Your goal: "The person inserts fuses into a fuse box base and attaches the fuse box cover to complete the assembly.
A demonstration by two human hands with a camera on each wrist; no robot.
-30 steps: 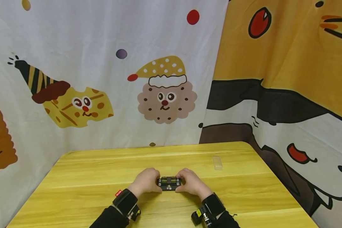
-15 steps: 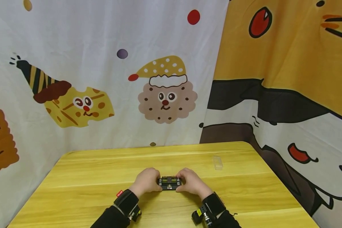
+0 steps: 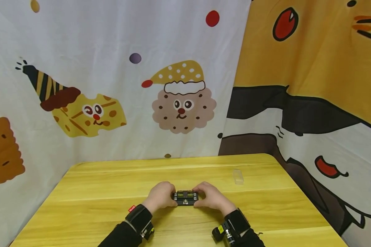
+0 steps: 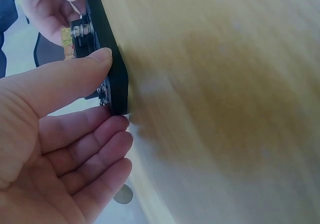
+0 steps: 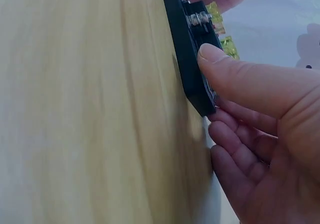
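Note:
A small black fuse block [image 3: 185, 202] with metal screw terminals sits between both hands over the table. Yellow, see-through blade fuses stand in it, with a reddish piece beside one. My left hand [image 3: 160, 196] grips its left end, the thumb on the near side and the fingers round the end. At the opposite end my right hand [image 3: 212, 197] pinches it the same way. In the left wrist view the black base of the fuse block [image 4: 119, 83] shows its edge towards the tabletop. The right wrist view has the terminals close above the right thumb [image 5: 214, 53].
A clear plastic cover [image 3: 238, 177] lies on the wood-grain table [image 3: 105, 192] beyond the right hand. Behind the table's far edge hangs a cloth [image 3: 111, 144] with cartoon prints. Both wrists wear black straps [image 3: 139, 218] with small cameras.
The head view has turned slightly left, so everything sits a little further right in it. Both hands keep their hold on the fuse block, which stays in place.

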